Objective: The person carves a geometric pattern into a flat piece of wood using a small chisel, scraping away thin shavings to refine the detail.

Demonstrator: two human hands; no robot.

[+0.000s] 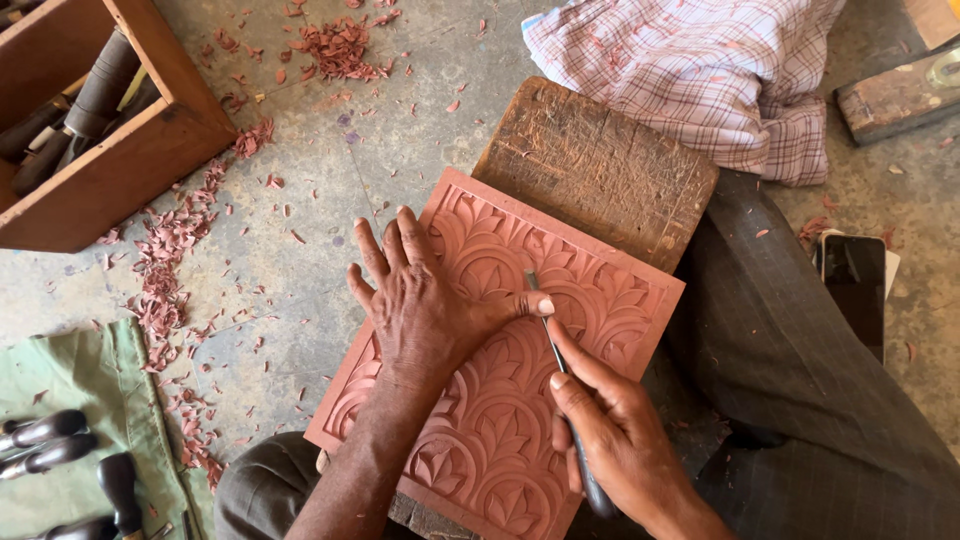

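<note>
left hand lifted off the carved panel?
No, the left hand lies flat on the carved panel, thumb against the chisel held by the right hand.

A repeating pattern of leaves within arches is seen carved across the square terracotta-red slab (500,380). Reddish chips (170,280) are scattered over the grey concrete floor (400,130). Pink-and-white checks are shown on the crumpled cloth (700,70), and faint pinstripes on the dark grey trousers (800,370).

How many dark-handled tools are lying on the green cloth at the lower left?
4 show on the green cloth: two handles stacked at the left edge, one upright handle beside them, and one at the bottom edge. The frame cuts the cloth, so more may be hidden.
</note>
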